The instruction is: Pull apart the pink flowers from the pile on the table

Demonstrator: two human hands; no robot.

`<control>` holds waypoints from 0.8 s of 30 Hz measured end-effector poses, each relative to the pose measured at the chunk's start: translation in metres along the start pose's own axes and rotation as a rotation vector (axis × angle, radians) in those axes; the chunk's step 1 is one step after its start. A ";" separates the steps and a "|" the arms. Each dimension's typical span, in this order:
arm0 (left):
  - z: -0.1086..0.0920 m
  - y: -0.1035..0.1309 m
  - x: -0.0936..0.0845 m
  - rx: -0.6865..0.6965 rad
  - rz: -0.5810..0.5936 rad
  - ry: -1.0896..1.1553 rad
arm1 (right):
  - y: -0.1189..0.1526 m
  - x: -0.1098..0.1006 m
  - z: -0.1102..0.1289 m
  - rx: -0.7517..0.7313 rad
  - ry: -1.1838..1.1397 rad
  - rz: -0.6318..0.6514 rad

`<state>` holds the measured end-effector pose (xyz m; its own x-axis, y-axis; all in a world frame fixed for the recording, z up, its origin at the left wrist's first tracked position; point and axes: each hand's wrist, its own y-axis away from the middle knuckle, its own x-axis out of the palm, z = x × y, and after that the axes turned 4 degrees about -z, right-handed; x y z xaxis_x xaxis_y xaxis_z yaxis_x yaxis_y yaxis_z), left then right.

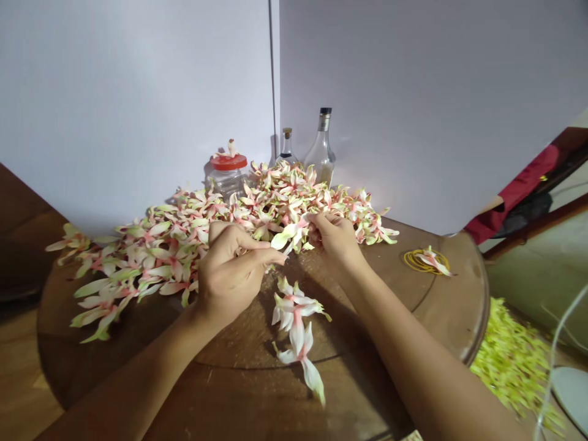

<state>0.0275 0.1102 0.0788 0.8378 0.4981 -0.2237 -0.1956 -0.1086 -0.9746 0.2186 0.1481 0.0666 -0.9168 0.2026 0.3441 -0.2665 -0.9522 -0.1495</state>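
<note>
A white and pale green flower (289, 235) with a pink centre is held up between my two hands above the round table. My left hand (232, 263) is closed, its thumb and forefinger pinched at the flower's left lower side, where a thin pale bit shows. On the other side, my right hand (337, 239) pinches a petal, its lower fingers curled and partly hidden. Below the hands lies a short chain of joined white and pink flowers (297, 331). Behind them spreads a large heap of similar flowers (169, 245).
At the back stand a red-lidded jar (228, 174) with a flower on top and two glass bottles, the taller (323, 150) black-capped. Yellow rubber bands (416, 262) lie on the wooden table (220, 392) at right, under one flower. Yellow-green petals (509, 355) cover the floor.
</note>
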 end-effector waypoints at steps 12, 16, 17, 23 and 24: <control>-0.026 -0.010 -0.009 0.031 -0.008 0.027 | -0.024 -0.030 0.013 -0.107 -0.103 -0.271; -0.019 -0.011 -0.006 -0.003 0.286 0.231 | -0.029 -0.048 0.027 -0.281 0.063 -0.331; -0.015 -0.008 -0.003 -0.038 0.405 0.278 | -0.026 -0.046 0.028 -0.334 0.178 -0.310; -0.007 0.000 0.001 -0.080 0.470 0.192 | 0.004 -0.013 0.024 -0.560 0.619 -0.085; -0.007 -0.002 0.000 -0.088 0.383 0.152 | 0.009 -0.008 0.023 -0.569 0.635 -0.026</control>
<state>0.0314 0.1045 0.0803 0.7798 0.2759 -0.5620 -0.4686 -0.3379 -0.8162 0.2308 0.1321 0.0840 -0.8559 0.4744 -0.2056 -0.2429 -0.7200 -0.6501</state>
